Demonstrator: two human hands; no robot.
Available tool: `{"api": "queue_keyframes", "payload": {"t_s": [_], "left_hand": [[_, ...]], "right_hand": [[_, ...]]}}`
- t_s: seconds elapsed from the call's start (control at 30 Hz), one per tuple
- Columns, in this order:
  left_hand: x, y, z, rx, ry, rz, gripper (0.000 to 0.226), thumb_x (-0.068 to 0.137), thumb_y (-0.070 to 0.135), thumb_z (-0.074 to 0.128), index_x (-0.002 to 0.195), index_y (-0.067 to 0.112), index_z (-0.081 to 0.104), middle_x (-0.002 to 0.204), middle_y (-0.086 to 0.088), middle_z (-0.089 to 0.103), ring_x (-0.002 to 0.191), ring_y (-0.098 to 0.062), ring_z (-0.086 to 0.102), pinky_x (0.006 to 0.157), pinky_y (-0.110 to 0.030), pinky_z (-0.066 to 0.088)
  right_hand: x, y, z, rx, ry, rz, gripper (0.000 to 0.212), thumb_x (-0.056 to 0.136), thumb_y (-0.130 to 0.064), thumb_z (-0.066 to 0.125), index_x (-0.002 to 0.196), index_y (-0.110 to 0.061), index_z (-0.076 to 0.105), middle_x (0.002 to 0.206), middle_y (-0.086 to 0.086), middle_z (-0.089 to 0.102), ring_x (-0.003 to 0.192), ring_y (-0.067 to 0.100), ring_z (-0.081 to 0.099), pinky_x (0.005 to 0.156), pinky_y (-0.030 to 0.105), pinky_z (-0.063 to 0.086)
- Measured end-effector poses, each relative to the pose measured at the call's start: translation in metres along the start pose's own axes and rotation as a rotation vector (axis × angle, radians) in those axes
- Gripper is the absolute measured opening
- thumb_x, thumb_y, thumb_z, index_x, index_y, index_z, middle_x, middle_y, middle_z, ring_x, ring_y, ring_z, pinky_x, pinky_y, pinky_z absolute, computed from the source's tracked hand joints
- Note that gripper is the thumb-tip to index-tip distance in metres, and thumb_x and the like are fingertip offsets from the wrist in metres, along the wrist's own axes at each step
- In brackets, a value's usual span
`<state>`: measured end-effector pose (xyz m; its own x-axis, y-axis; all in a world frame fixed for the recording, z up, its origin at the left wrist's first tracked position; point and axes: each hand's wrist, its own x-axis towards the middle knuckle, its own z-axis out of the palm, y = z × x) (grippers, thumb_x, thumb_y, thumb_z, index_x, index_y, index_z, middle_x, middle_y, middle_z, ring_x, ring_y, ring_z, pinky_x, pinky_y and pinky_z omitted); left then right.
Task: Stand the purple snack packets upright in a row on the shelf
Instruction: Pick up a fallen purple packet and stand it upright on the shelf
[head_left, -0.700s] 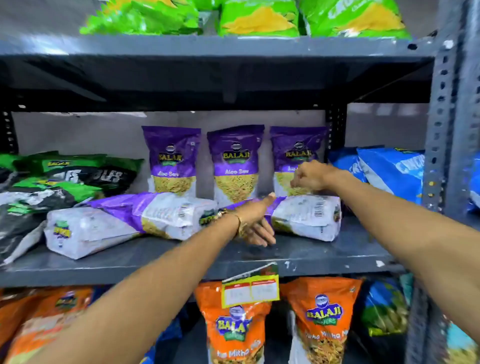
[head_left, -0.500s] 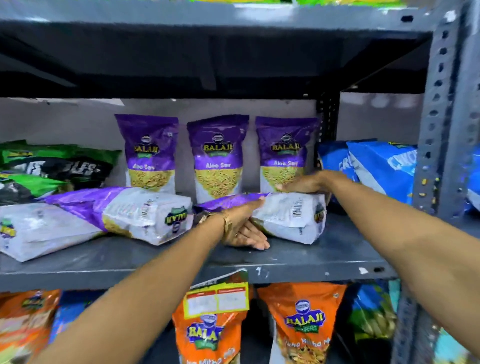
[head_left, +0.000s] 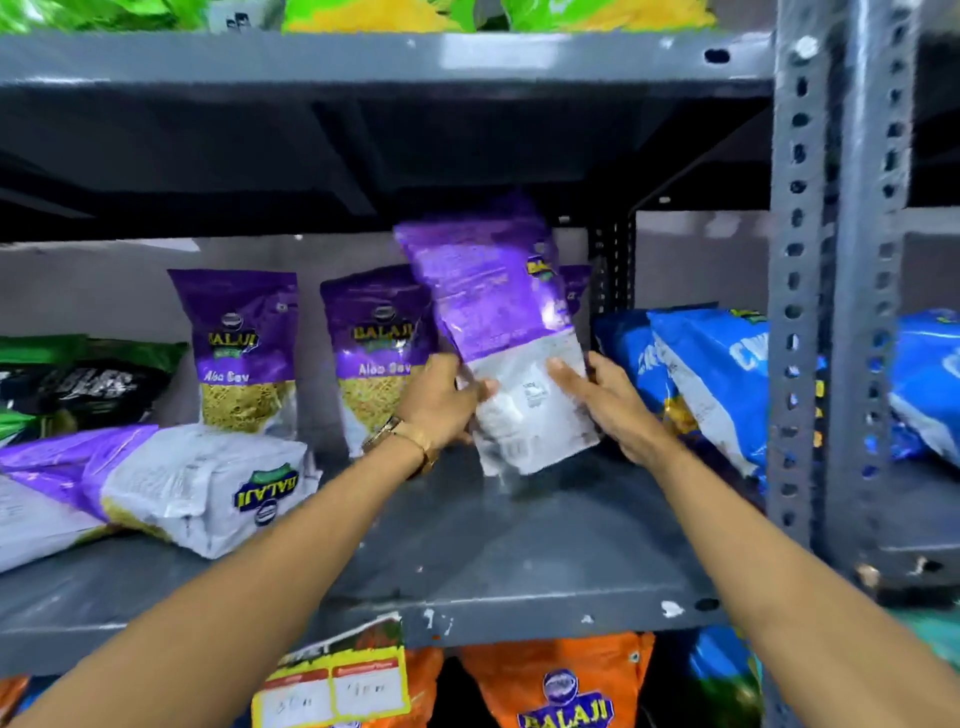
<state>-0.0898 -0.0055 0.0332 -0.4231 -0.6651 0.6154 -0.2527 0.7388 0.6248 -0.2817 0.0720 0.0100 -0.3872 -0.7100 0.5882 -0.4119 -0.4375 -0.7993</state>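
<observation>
Head view. Grey metal shelf (head_left: 519, 561), middle tier. Both hands clamped on one purple snack packet (head_left: 498, 322), raised near upright, top tilted toward 11 o'clock, its back side facing the camera, image blurred. Left hand (head_left: 441, 400) grips the packet's white lower part from 9 o'clock, thumb across the face; gold bracelet (head_left: 400, 436) on that wrist. Right hand (head_left: 608, 400) holds the same lower part from 3 o'clock, fingers spread on it. Packet's bottom edge is at or just above the shelf; cannot tell if touching.

Behind, at 10 o'clock of the held packet, two purple packets (head_left: 244, 353) stand upright against the back wall; a third is mostly hidden behind the held one. At 8 o'clock, lying purple packets (head_left: 197, 483) flat on the shelf. Blue bags (head_left: 711, 374) at 3 o'clock. Orange packets (head_left: 561, 680) on the tier below.
</observation>
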Motion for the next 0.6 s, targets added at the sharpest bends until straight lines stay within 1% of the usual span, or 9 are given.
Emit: {"api": "queue_keyframes", "payload": {"t_s": [0.1, 0.2, 0.3, 0.37, 0.4, 0.43, 0.5, 0.57, 0.6], "left_hand": [[0.033, 0.004, 0.016, 0.042, 0.073, 0.005, 0.025, 0.083, 0.023, 0.070, 0.088, 0.000, 0.062, 0.099, -0.030, 0.068, 0.096, -0.043, 0.065, 0.073, -0.039, 0.051], [0.055, -0.001, 0.037, 0.063, 0.057, -0.084, 0.026, 0.083, 0.020, 0.069, 0.100, 0.001, 0.067, 0.110, -0.026, 0.069, 0.108, -0.038, 0.063, 0.090, -0.043, 0.051], [0.053, -0.019, 0.061, 0.014, 0.037, -0.114, 0.019, 0.082, 0.011, 0.065, 0.098, 0.002, 0.071, 0.106, -0.021, 0.073, 0.107, -0.033, 0.067, 0.085, -0.034, 0.051], [0.043, -0.036, 0.073, -0.052, 0.016, -0.131, 0.018, 0.081, 0.006, 0.063, 0.098, 0.001, 0.069, 0.103, -0.020, 0.074, 0.104, -0.034, 0.067, 0.074, -0.024, 0.046], [0.038, -0.045, 0.078, -0.049, 0.002, -0.149, 0.022, 0.082, 0.008, 0.064, 0.103, 0.003, 0.065, 0.106, -0.018, 0.073, 0.105, -0.033, 0.067, 0.073, -0.020, 0.045], [0.034, -0.053, 0.080, -0.030, -0.022, -0.160, 0.032, 0.082, 0.012, 0.066, 0.113, 0.005, 0.060, 0.113, -0.017, 0.071, 0.110, -0.033, 0.064, 0.079, -0.020, 0.046], [0.030, -0.065, 0.080, 0.024, -0.071, -0.164, 0.068, 0.080, 0.025, 0.073, 0.137, 0.004, 0.041, 0.135, -0.021, 0.056, 0.126, -0.036, 0.052, 0.102, -0.032, 0.043], [0.027, -0.067, 0.079, 0.043, -0.025, -0.164, 0.087, 0.075, 0.031, 0.078, 0.139, -0.001, 0.030, 0.139, -0.025, 0.046, 0.130, -0.038, 0.045, 0.107, -0.038, 0.038], [0.026, -0.066, 0.079, 0.043, 0.015, -0.155, 0.081, 0.073, 0.030, 0.079, 0.133, -0.001, 0.035, 0.131, -0.024, 0.050, 0.124, -0.037, 0.049, 0.100, -0.036, 0.040]], "right_hand": [[0.008, 0.009, 0.001, 0.090, 0.036, -0.089, 0.026, 0.088, -0.021, 0.067, 0.113, -0.013, 0.064, 0.108, 0.006, 0.073, 0.092, 0.010, 0.070, 0.082, 0.025, 0.056], [0.013, 0.025, 0.002, 0.098, 0.075, -0.074, 0.023, 0.087, -0.012, 0.067, 0.110, -0.016, 0.063, 0.111, 0.009, 0.070, 0.092, 0.009, 0.068, 0.085, 0.027, 0.054], [0.011, 0.044, -0.003, 0.061, 0.055, -0.002, 0.031, 0.089, -0.010, 0.065, 0.119, -0.005, 0.060, 0.112, 0.010, 0.069, 0.086, 0.002, 0.069, 0.076, 0.017, 0.054], [0.009, 0.054, -0.005, 0.005, 0.024, 0.040, 0.034, 0.091, -0.011, 0.062, 0.123, -0.001, 0.058, 0.120, 0.015, 0.067, 0.095, 0.013, 0.068, 0.077, 0.015, 0.055], [0.009, 0.057, -0.005, -0.022, 0.013, 0.058, 0.034, 0.092, -0.012, 0.061, 0.124, -0.001, 0.057, 0.122, 0.016, 0.066, 0.101, 0.018, 0.066, 0.078, 0.015, 0.055], [0.009, 0.059, -0.004, -0.043, 0.010, 0.065, 0.034, 0.093, -0.014, 0.060, 0.125, -0.003, 0.055, 0.121, 0.014, 0.065, 0.104, 0.020, 0.064, 0.077, 0.013, 0.054], [0.011, 0.062, -0.002, -0.059, 0.000, 0.061, 0.037, 0.094, -0.016, 0.058, 0.129, -0.005, 0.052, 0.120, 0.009, 0.064, 0.104, 0.018, 0.061, 0.074, 0.012, 0.054], [0.010, 0.061, 0.000, -0.048, 0.004, 0.123, 0.040, 0.094, -0.020, 0.059, 0.131, -0.006, 0.051, 0.124, 0.008, 0.064, 0.104, 0.018, 0.063, 0.075, 0.017, 0.055], [0.009, 0.061, 0.000, -0.030, 0.018, 0.158, 0.039, 0.093, -0.021, 0.060, 0.129, -0.008, 0.053, 0.127, 0.008, 0.065, 0.102, 0.016, 0.064, 0.075, 0.017, 0.053]]}}
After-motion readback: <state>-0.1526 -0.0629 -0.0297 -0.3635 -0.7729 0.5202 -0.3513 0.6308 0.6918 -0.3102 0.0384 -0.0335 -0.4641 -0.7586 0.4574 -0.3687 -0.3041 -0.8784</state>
